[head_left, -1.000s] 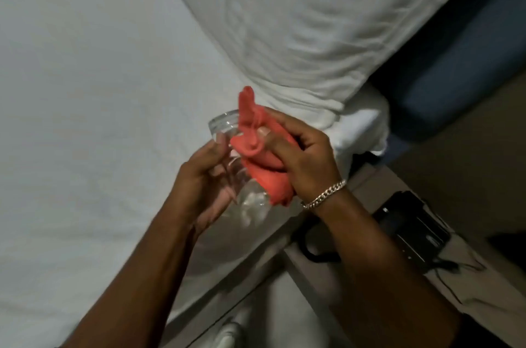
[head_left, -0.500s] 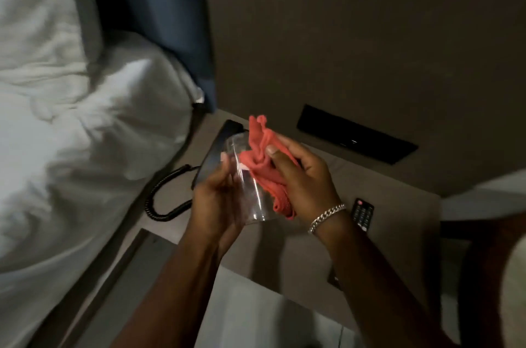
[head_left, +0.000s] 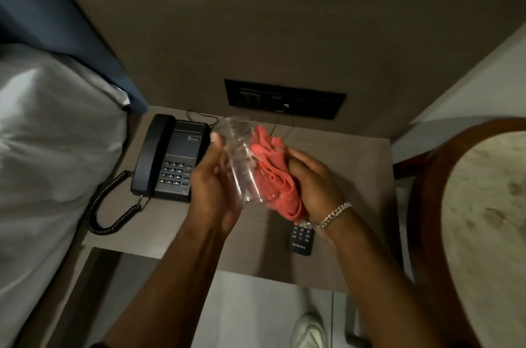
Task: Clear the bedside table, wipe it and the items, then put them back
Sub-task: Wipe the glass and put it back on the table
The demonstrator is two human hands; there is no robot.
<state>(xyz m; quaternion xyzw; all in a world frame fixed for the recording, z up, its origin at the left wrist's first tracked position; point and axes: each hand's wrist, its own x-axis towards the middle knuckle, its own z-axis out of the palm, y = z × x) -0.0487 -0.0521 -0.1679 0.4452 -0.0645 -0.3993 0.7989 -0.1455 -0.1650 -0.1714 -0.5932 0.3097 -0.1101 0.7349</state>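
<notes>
The glass point(head_left: 242, 161) is clear and sits tilted in the air above the bench point(head_left: 350, 165), its open mouth pointing up and away from us, its base toward our wrists. Our left hand point(head_left: 212, 191) wraps around its left side, thumb near the rim, fingers curled under the lower wall. Our right hand point(head_left: 313, 179) is closed on a bunched red cloth point(head_left: 274, 174) and presses that cloth against the right side of the glass, so the cloth lies between palm and glass. A fold of the cloth stands up near the rim, and another part hangs down past the base toward the right wrist, which carries a chain bracelet point(head_left: 336, 214).

Below the hands we see the bench with two things on it. A black phone point(head_left: 170, 160) stands at the left rear, handset in its cradle on the left, keypad facing us, and its coiled cord point(head_left: 109, 205) loops forward and left toward the bed point(head_left: 51, 148). A small black remote point(head_left: 301, 238) lies near the front edge, partly hidden under the right wrist and the hanging cloth. A thin wire runs from a dark wall panel point(head_left: 284, 98) down behind the glass. On the right a round table point(head_left: 484, 219) with a wooden rim stands just beside the bench. A white shoe point(head_left: 308, 329) shows on the floor below.
</notes>
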